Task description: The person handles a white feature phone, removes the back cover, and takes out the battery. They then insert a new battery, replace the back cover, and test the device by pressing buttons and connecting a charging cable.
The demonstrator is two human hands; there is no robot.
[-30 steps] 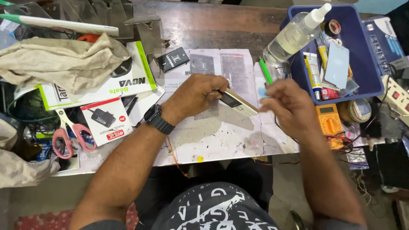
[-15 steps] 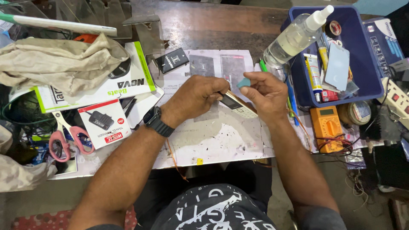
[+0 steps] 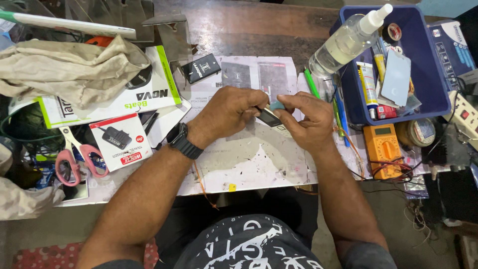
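My left hand grips a small slim phone over the white work mat, a black watch on its wrist. My right hand meets it from the right and pinches a small teal pick against the phone's upper edge. Most of the phone is hidden between the two hands.
A blue bin with a spray bottle, tubes and a card stands at the back right. An orange multimeter lies right of the mat. Boxes, a cloth and pink-handled scissors crowd the left. A green pen lies by the bin.
My right hand has moved left from beside the bin to the phone, bringing the teal pick against its edge. My left hand has kept its hold on the phone.
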